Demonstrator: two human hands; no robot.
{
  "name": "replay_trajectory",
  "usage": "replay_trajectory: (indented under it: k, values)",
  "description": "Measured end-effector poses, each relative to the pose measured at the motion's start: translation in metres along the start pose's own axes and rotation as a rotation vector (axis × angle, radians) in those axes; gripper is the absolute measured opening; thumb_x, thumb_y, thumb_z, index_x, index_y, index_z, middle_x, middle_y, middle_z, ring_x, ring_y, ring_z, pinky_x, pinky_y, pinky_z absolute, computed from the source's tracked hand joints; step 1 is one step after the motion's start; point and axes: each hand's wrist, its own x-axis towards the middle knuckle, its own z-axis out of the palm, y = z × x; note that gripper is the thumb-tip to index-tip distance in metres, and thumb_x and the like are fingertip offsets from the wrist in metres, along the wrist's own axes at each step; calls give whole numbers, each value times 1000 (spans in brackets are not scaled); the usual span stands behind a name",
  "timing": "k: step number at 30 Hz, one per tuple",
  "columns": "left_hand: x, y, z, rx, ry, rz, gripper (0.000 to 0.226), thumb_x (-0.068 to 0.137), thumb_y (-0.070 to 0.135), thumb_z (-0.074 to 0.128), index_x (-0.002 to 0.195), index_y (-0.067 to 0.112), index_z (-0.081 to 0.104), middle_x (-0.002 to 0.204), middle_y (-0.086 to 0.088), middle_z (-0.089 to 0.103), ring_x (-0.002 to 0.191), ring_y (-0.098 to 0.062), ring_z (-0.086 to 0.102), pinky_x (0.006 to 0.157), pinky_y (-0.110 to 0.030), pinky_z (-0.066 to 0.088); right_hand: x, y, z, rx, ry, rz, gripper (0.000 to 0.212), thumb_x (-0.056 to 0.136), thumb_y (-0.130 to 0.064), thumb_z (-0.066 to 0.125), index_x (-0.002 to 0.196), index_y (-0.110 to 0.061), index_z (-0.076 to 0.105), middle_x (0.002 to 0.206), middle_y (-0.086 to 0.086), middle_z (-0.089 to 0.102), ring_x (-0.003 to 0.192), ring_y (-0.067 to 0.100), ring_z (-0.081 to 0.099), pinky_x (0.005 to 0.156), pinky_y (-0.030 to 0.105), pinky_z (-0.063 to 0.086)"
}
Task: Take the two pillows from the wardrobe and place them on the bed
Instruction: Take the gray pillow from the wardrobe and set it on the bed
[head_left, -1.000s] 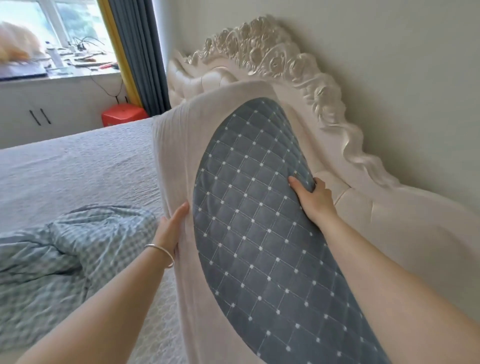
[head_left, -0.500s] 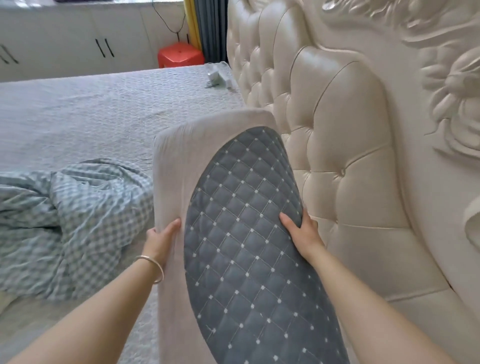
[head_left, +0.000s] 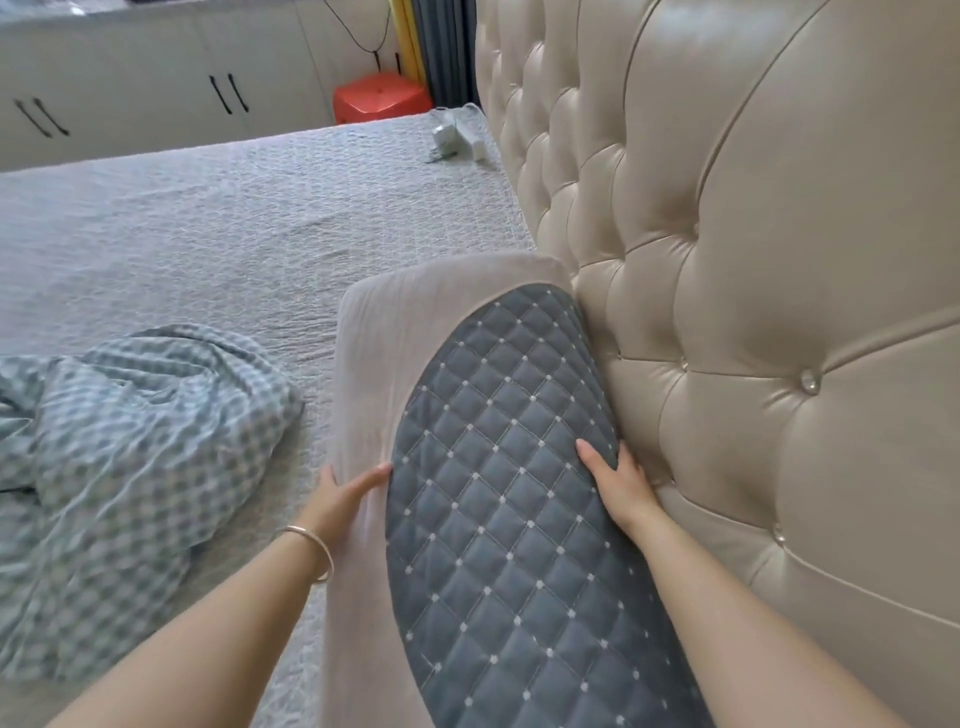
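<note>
A long pillow (head_left: 498, 467) with a grey-blue quilted panel and beige sides lies lengthwise on the bed (head_left: 208, 234), its right side against the tufted headboard (head_left: 727, 312). My left hand (head_left: 345, 493), with a bangle at the wrist, grips the pillow's beige left side. On the opposite side my right hand (head_left: 621, 483) holds the quilted edge next to the headboard. Only this one pillow is in view; no wardrobe shows.
A crumpled blue-and-white checked blanket (head_left: 130, 467) lies on the bed to the left of the pillow. Small white items (head_left: 460, 137) sit at the far end of the bed by the headboard. Beyond are an orange stool (head_left: 382, 98) and white cabinets (head_left: 156, 88).
The pillow has come down from a raised position in front of the headboard's carved top to low on the bed against the tufted part. Both hands kept their hold.
</note>
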Motion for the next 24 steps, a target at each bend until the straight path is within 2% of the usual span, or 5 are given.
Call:
replay_trajectory:
  k: [3,13,18,21,24]
  values:
    - [12,-11,6,-10,21,-13,101,70,46,76,147,16,18,149,-9,35,127,-30,40,99,-42,35,19,5,10,33,2,14,93,74,-68,52,146,-18,20,152,9,24,137,27,25,114,42,19]
    - [25,-34,34,-49,-64,-66,94,72,30,80,145,24,22,143,-8,41,124,-34,46,103,-55,39,23,22,21,-108,-97,40,105,63,-74,55,147,-30,10,155,4,10,139,24,18,111,41,19]
    - [31,-23,43,-36,-105,-15,97,76,23,77,149,23,13,150,-1,32,129,-24,37,102,-37,31,3,25,21,-357,9,-43,97,72,-67,55,147,-25,9,154,6,14,138,26,22,109,41,24]
    - [28,-25,44,18,-76,32,92,76,24,77,146,25,19,137,0,43,112,-20,44,92,-34,35,-12,29,34,-538,131,-90,91,77,-69,47,147,-23,10,154,8,16,137,28,22,107,42,26]
    - [24,-22,47,168,49,64,88,74,28,78,143,17,25,135,-3,46,120,-27,47,96,-34,38,-17,22,39,-602,160,-49,87,81,-67,44,146,-19,11,152,11,19,135,30,24,104,44,29]
